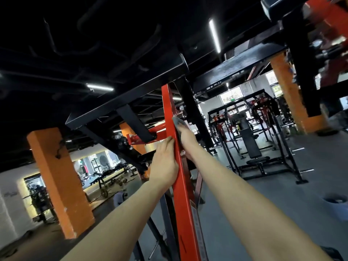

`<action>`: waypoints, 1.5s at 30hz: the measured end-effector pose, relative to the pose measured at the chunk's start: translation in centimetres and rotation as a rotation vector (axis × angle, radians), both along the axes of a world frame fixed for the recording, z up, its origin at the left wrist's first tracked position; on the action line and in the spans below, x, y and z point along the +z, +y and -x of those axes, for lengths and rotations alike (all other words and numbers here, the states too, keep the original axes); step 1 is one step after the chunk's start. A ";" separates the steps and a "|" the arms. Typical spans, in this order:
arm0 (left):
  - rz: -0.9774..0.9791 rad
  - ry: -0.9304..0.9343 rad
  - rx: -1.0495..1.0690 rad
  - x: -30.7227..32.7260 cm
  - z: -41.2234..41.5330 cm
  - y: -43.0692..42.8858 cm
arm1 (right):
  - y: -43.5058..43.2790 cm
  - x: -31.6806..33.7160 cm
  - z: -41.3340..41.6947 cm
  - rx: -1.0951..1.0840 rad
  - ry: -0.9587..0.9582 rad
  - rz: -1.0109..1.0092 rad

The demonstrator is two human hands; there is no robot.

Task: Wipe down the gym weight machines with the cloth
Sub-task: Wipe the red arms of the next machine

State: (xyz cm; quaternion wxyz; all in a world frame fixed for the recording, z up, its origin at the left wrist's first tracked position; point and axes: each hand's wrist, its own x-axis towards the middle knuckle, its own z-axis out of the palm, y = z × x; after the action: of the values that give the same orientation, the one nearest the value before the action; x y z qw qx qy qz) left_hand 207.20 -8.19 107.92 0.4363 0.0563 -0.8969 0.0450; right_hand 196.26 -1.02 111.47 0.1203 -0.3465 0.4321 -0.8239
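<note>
— Where's the cloth (178,121)?

— High on the red bar (183,187), on its right face, just under the black frame (131,98). It's grey and sits flat on the paint.

— What has hold of it?

— The right hand (188,143). Its fingers (185,135) lie roughly straight up the bar with the cloth under them, pressing it to the metal. The thumb is hidden, so I can't tell if it pinches the cloth as well.

— And the left hand (165,162)?

— Lower down, on the other side of the same bar. The fingers (166,146) are straight and together, flat against the left face, with nothing in them. The palm touches the bar's edge.

— How does the bar stand?

— Tilted, leaning away from the camera, running from the bottom of the view up to the frame. Both bare forearms reach up along it, one on each side.

— What else is around?

— An orange pillar (60,181) to the left, a black bench (252,146) inside a rack to the right, well apart from the hands. A blurred pale tub (335,204) sits on the grey floor (263,204) at the right edge. Strip lights (214,35) glow on the dark ceiling.
</note>
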 end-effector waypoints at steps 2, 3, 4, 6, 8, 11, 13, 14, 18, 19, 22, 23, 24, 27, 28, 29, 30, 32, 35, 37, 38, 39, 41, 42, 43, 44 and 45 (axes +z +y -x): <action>0.009 0.006 0.003 0.1 -0.1 0.1 | 0.3 -0.2 -0.5 -0.010 0.018 -0.003; 0.011 0.008 -0.004 0.2 -0.3 0.2 | 0.5 -1.1 -1.0 -0.026 0.024 -0.004; 0.003 0.011 -0.012 0.3 -0.4 0.4 | 0.7 -2.3 -1.6 -0.046 0.036 -0.004; -0.018 0.018 -0.026 0.4 -0.6 0.7 | 1.1 -5.6 -2.7 -0.108 0.075 -0.014; -0.029 0.036 -0.017 0.3 -0.7 1.0 | 1.8 -9.3 -4.2 -0.121 0.079 0.005; -0.017 0.094 0.011 -0.1 -1.0 1.5 | 2.9 -13.1 -6.3 -0.102 0.049 -0.007; 0.000 0.114 0.014 -0.4 -0.9 1.5 | 3.1 -13.3 -6.6 -0.108 0.025 -0.016; 0.003 0.115 0.013 -0.5 -0.8 1.4 | 2.8 -12.6 -6.2 -0.116 0.017 -0.019; -0.007 0.110 0.015 -0.5 -0.7 0.8 | 1.3 -6.7 -3.6 -0.179 0.076 -0.051; -0.002 0.106 0.019 -0.4 -0.7 0.8 | 1.1 -4.9 -2.9 -0.186 0.080 -0.068; 0.019 0.086 0.036 -0.3 -0.8 0.9 | 1.0 -2.2 -1.3 -0.188 0.097 -0.114; 0.027 0.084 0.041 -0.2 -0.8 0.9 | 1.0 -2.2 -1.3 -0.192 0.109 -0.125; 0.031 0.086 0.046 -0.2 -0.8 0.9 | 1.2 -2.8 -1.6 -0.202 0.123 -0.127; 0.012 0.108 0.042 -0.2 -0.8 0.6 | 3.0 -6.4 -5.0 -0.208 0.143 -0.099; 0.003 0.119 0.032 -0.2 -0.7 0.6 | 3.7 -7.9 -6.0 -0.208 0.143 -0.081; -0.004 0.127 0.023 0.0 -0.7 0.5 | 4.3 -9.5 -6.9 -0.201 0.140 -0.067; -0.017 0.130 0.017 -0.3 -0.7 0.6 | 5.1 -11.5 -8.1 -0.180 0.129 -0.062; -0.042 0.134 0.008 -0.7 -0.7 0.7 | 6.4 -15.0 -10.8 -0.158 0.146 -0.054; -0.101 0.142 -0.042 -1.6 -1.1 1.1 | 8.6 -18.8 -14.7 -0.316 0.313 -0.147; -0.191 0.148 -0.113 -1.9 -1.6 1.3 | 9.7 -18.9 -15.6 -0.441 0.493 -0.242; -0.257 0.164 -0.156 -1.9 -1.9 1.2 | 10.0 -18.3 -15.7 -0.500 0.588 -0.309; -0.341 0.194 -0.195 -2.1 -2.2 1.0 | 10.0 -17.4 -15.7 -0.557 0.680 -0.364; -0.529 0.272 -0.251 -2.0 -2.7 0.3 | 9.0 -14.7 -14.5 -0.630 0.855 -0.468; -0.609 0.311 -0.262 -1.8 -2.9 0.0 | 8.2 -13.2 -13.5 -0.668 0.925 -0.518; -0.665 0.347 -0.268 -1.7 -3.1 -0.4 | 7.1 -12.0 -12.3 -0.711 0.981 -0.559; -0.704 0.371 -0.277 -1.5 -3.3 -0.8 | 6.1 -10.6 -10.9 -0.748 1.015 -0.600; -0.721 0.377 -0.287 -1.3 -3.5 -1.2 | 5.2 -9.1 -9.5 -0.761 1.023 -0.623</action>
State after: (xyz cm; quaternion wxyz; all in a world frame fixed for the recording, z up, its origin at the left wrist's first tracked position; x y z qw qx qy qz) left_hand 210.67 -9.43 106.65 0.5467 0.0871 -0.7587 -0.3433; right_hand 205.78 4.21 102.35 -0.3006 -0.4643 0.7410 -0.3808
